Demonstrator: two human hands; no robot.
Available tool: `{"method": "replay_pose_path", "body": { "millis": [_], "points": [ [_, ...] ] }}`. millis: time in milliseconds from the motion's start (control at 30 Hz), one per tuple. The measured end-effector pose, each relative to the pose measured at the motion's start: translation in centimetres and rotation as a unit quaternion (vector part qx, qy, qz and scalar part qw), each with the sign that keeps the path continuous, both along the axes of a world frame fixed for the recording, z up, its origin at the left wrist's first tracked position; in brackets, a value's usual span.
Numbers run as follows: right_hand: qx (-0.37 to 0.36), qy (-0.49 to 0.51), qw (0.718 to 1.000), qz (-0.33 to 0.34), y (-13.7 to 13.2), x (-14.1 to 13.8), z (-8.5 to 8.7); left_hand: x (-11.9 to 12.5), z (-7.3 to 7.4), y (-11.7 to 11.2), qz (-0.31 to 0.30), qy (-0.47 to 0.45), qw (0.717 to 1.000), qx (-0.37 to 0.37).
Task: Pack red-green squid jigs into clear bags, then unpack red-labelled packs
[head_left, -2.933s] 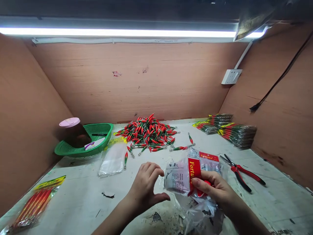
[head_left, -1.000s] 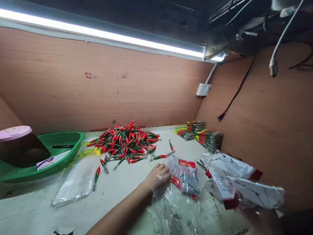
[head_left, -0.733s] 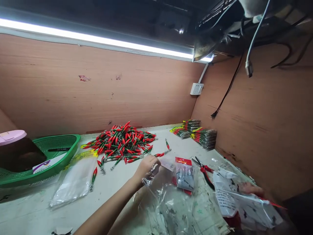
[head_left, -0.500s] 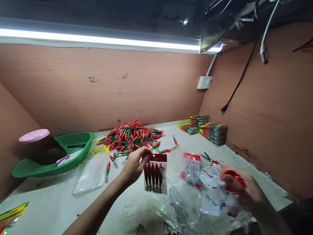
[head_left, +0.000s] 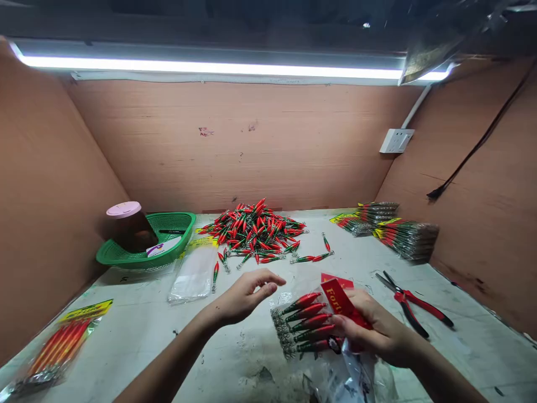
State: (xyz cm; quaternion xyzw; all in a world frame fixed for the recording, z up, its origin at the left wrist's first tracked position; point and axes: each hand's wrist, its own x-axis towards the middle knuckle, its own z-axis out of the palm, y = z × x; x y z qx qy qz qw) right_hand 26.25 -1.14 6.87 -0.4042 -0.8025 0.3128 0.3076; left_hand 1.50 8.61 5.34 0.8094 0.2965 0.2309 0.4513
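Note:
My right hand [head_left: 371,327] is closed on the red header card of a clear pack of fishing lures [head_left: 308,324]. The lures are red and green, with clustered metal hooks pointing left. Behind that card shows a second red card [head_left: 338,281], partly hidden. Crumpled clear plastic [head_left: 352,375] hangs or lies below the hand; which, I cannot tell. My left hand [head_left: 247,296] hovers left of the pack, empty, its fingers stretched and thumb apart. Red-handled pliers [head_left: 413,305] lie right of my right hand, jaws parted.
A pile of loose lures [head_left: 255,229] sits at the back. Filled packs [head_left: 405,238] are stacked back right. At left are a green basket [head_left: 188,232] with a pink-lidded container [head_left: 130,226], flat clear bags [head_left: 193,271] and an orange-red lure pack [head_left: 62,347].
The view has turned left. A lure pack was in my left fingers; now that hand is empty and my right hand holds a pack. The pliers, earlier partly covered by plastic, show fully.

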Motion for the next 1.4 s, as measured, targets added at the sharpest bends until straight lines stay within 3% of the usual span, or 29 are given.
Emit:
{"method": "replay_pose_path", "body": {
  "millis": [167, 267, 533, 767, 867, 967, 1033, 1100, 1233, 1400],
  "points": [
    [0.063, -0.029, 0.998, -0.008, -0.9, 0.6, 0.5, -0.1, -1.3, -0.4, -0.035, -0.057, 0.974, -0.217],
    [0.098, -0.043, 0.994, -0.009, -1.0, 0.5, 0.9, 0.4, -1.1, -0.5, -0.05, -0.07, 0.955, -0.283],
    [0.211, -0.107, 0.972, -0.011, -1.1, 1.0, 0.4, 0.8, -0.5, -1.0, -0.048, -0.065, 0.954, -0.288],
    [0.38, -0.172, 0.908, -0.041, -2.2, -0.2, 0.4, 1.9, -2.8, -1.0, 0.044, -0.088, 0.95, -0.296],
    [0.306, -0.097, 0.945, -0.067, -1.7, 0.4, 0.3, 2.3, -2.7, -0.7, 0.052, -0.149, 0.944, -0.289],
    [0.09, 0.033, 0.987, -0.131, -0.7, 2.0, -0.3, 2.6, -2.0, -0.7, 0.021, -0.237, 0.937, -0.255],
    [-0.032, 0.115, 0.974, -0.192, -0.1, 3.0, -0.9, 3.0, -1.7, -0.7, -0.006, -0.258, 0.934, -0.246],
    [-0.092, 0.172, 0.95, -0.243, 0.8, 3.6, -1.4, 3.6, -1.5, -0.3, -0.009, -0.25, 0.937, -0.242],
    [-0.068, 0.144, 0.925, -0.345, 5.1, 4.4, -0.7, 5.2, -0.9, 3.4, 0.045, -0.237, 0.95, -0.2],
    [-0.028, -0.001, 0.906, -0.422, 15.5, 4.5, 1.2, 8.0, 1.0, 11.6, 0.12, -0.159, 0.965, -0.168]
  ]
}}
